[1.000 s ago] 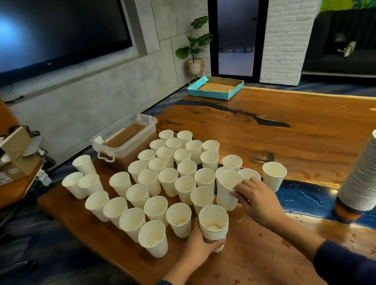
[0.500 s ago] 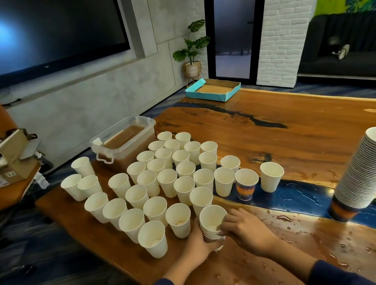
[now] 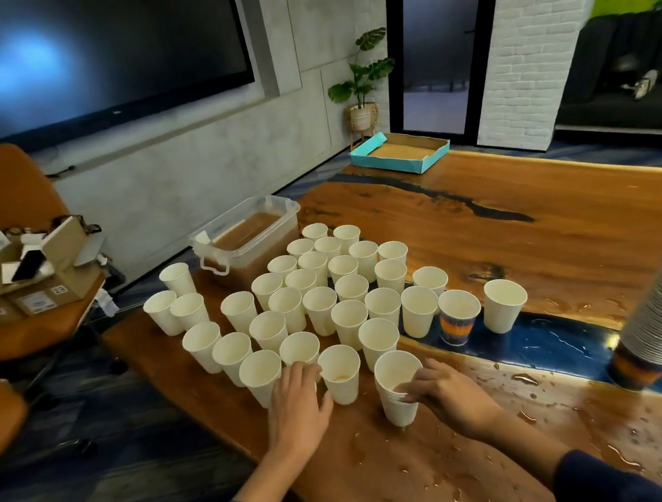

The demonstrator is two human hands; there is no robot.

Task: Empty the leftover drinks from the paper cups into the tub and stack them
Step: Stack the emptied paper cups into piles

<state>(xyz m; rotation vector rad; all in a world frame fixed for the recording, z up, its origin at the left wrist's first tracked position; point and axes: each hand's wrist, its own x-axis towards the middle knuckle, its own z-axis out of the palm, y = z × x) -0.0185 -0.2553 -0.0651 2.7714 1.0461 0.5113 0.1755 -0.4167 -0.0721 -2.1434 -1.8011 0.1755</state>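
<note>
The right hand grips a short stack of cups standing on the desk; the left hand, fingers loosely spread, touches a cup with brown dregs; tub behind

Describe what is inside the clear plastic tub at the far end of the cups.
The clear plastic tub holds murky brown liquid, filling much of it. Whatever lies under the surface cannot be seen, and cups in front cover its lower near wall.
</note>
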